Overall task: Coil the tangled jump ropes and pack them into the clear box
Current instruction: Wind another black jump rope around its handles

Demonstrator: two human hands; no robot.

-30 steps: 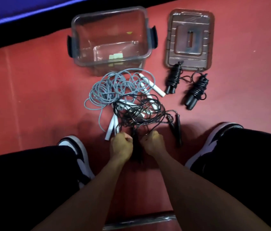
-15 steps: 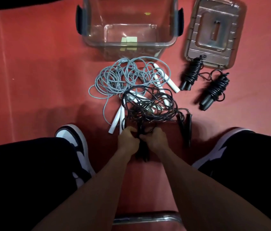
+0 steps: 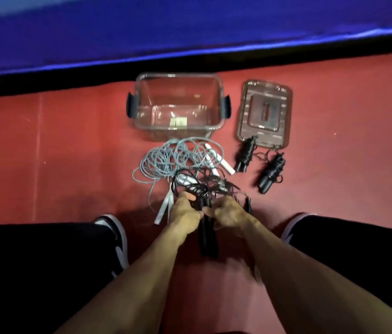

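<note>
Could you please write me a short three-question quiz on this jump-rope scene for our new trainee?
1. True or false: the clear box already has a coiled rope packed inside.
2. Which rope are the left hand and right hand gripping? A) the grey rope B) the tangled black rope C) a coiled black bundle
3. Fill in: the lid lies on the floor to the ____ of the box.

Key
1. False: no rope is in the box, only a small pale label shows near its bottom.
2. B: both hands hold it by its black handles.
3. Right, with two coiled bundles at its near edge, the second beside the first.
</note>
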